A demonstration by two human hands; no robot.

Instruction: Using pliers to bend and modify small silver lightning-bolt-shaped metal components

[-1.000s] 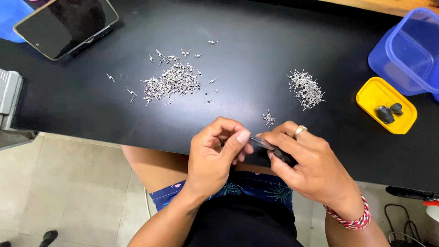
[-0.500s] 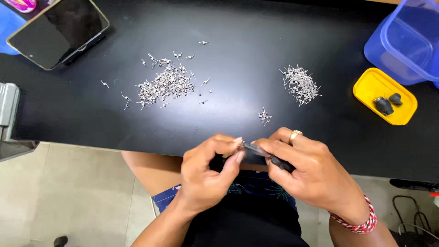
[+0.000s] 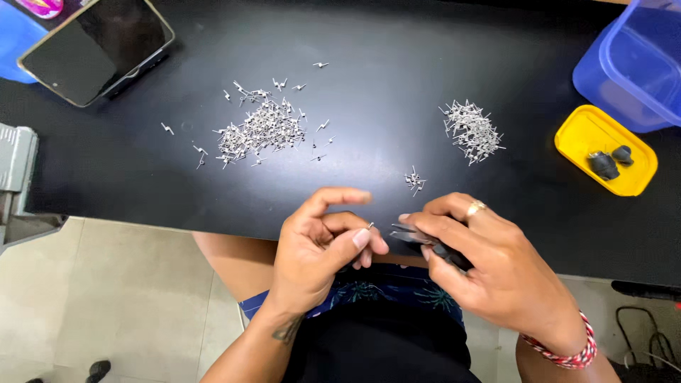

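A matte black tabletop (image 3: 397, 42) filled the upper view, evenly lit with soft glare. Below its edge lay pale beige floor tiles (image 3: 120, 312). A grey, possibly metal, fixture (image 3: 15, 177) stood at left.

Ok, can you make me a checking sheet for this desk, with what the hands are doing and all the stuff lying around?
Surface: black table, mostly bare in the middle.
Job's things: big pin pile, smaller pin pile, a few pins near the hands; one pin at the left hand's fingertips; dark tool in the right hand.
Clutter: phone, yellow lid with two dark bits, blue box.
Hands: left hand pinches the pin; right hand grips the tool.
Cables: thin wires on the floor, right.
Surroundings: tiled floor, grey metal thing at left edge.
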